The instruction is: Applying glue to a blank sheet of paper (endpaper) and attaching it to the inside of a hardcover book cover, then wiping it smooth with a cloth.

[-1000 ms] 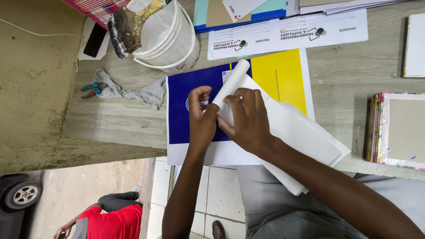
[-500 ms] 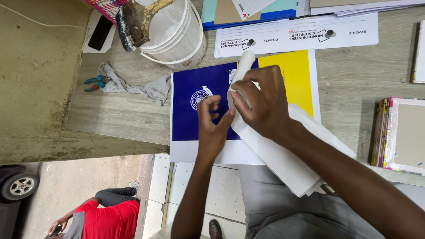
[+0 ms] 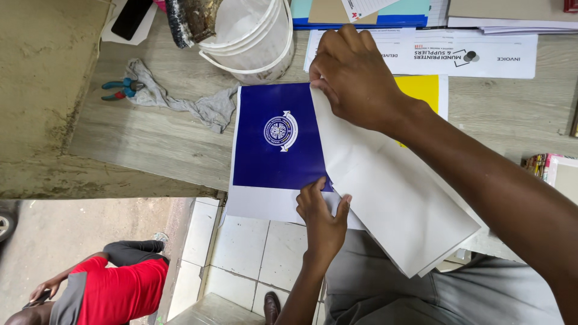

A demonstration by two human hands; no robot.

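A printed sheet, blue [image 3: 277,135] on its left half with a round white emblem and yellow [image 3: 418,89] on its right, lies on the wooden worktop [image 3: 156,141]. A white sheet [image 3: 391,192] lies slanted over its right part and hangs past the table edge. My right hand [image 3: 355,78] presses the white sheet's upper corner near the top of the print. My left hand [image 3: 322,216] pinches the white sheet's lower edge at the print's bottom margin.
A white bucket [image 3: 253,36] with a dirty brush stands at the back. A grey rag [image 3: 180,99], blue-handled pliers [image 3: 117,89], a phone [image 3: 129,18] and printed forms [image 3: 469,54] lie around. Stacked books [image 3: 551,168] sit at right. Below, a person in red [image 3: 102,283] crouches on the ground.
The white sheet was rolled and held by both hands close together. Now it is spread flat, my right hand has gone to the top and my left to the bottom edge.
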